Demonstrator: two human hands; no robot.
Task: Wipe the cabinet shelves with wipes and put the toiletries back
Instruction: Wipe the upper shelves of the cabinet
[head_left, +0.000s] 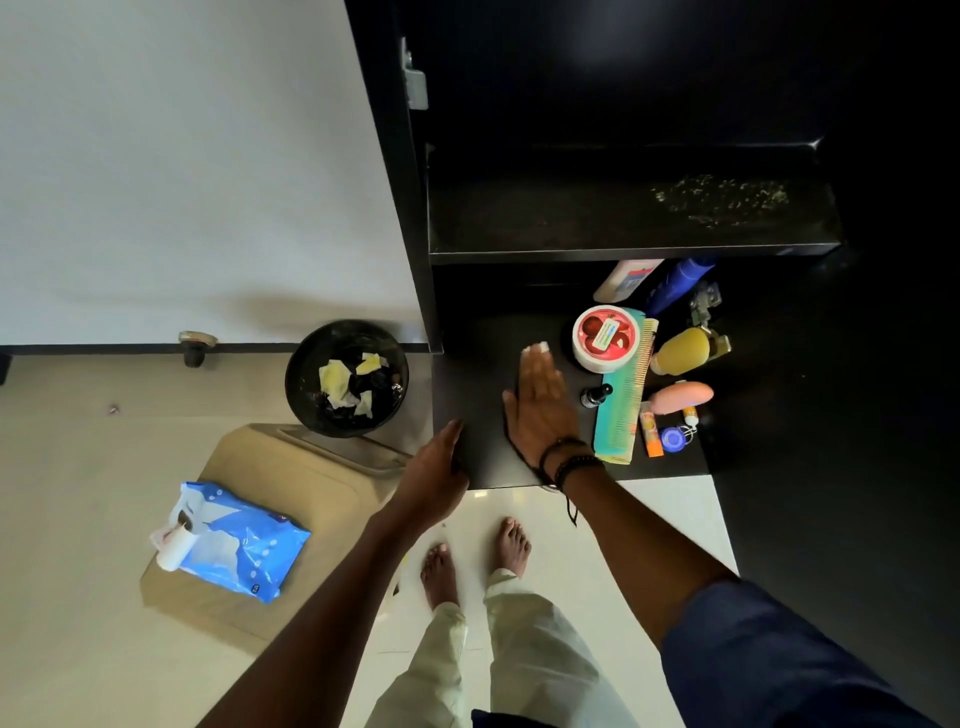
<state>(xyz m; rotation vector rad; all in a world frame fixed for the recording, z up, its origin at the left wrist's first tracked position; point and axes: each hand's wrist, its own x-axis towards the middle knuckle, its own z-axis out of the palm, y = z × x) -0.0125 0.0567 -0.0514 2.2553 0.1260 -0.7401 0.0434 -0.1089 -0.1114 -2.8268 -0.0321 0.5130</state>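
a black cabinet (395, 182) stands open against a white wall (182, 156), over a pale glossy tile floor (67, 493). the right hand (540, 405) lies flat on the low shelf (478, 374), fingers straight and together, pressing a white wipe (539, 347) that shows only past the fingertips. the left hand (436, 467) holds the shelf's front left corner, fingers curled over the edge. just right of the right hand the toiletries crowd the same shelf: a small dark spray bottle (595, 396), a teal comb (621, 421), a red-lidded jar (605, 338), then a yellow bottle (680, 351), a pink bottle (680, 397), an orange tube (652, 439) and a blue round case (672, 439). beyond them a white bottle (623, 280) and a blue bottle (678, 286) lean under the upper shelf (545, 218), which carries a pale speckled patch far right of the hands. beyond the left hand a black bin (306, 384) holds crumpled wipes. left of that hand and nearer the person, a blue pack (244, 551) lies on a beige board (322, 478). bare feet (511, 540) stand between the arms. the jar lid has a teal label strip and the white bottle red and blue print, but no writing can be read.
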